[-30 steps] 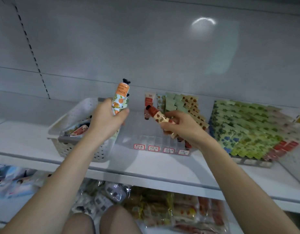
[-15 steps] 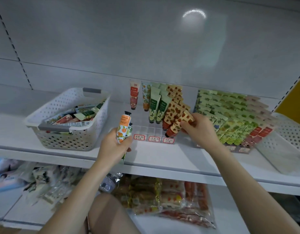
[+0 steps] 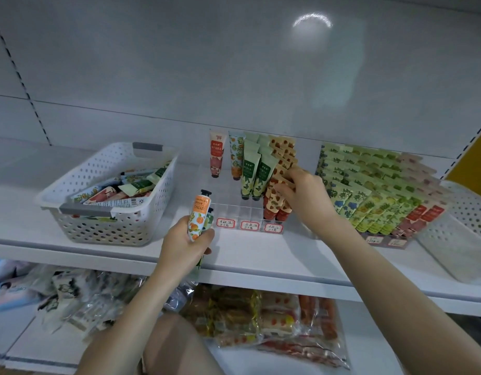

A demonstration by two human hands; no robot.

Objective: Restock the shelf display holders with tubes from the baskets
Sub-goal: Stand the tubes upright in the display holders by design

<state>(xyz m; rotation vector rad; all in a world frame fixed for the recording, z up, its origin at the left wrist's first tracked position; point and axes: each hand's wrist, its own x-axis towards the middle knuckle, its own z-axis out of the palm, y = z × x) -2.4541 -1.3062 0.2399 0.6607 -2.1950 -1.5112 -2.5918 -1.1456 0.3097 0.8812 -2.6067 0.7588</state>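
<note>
white shelf [image 3: 261, 255] under grey panels; left grip [image 3: 184, 246] clasps orange tube [image 3: 198, 219], right grip [image 3: 305, 189] pinches strawberry tubes [image 3: 274, 201].

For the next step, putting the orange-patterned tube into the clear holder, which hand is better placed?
Probably the left hand. It already holds the orange-patterned tube upright, just in front of the clear holder and its empty front slots. The right hand is busy at the strawberry tubes on the holder's right side.

Right hand [image 3: 301, 193]: having carried its red-capped strawberry-print tube from mid-air to the clear acrylic display holder [image 3: 250, 212], it is now resting among the strawberry tubes [image 3: 277, 201] there.
Left hand [image 3: 185, 244]: lowering from beside the white perforated basket [image 3: 112, 196] to the shelf's front edge, still gripping the orange-print tube [image 3: 198, 217].
</note>
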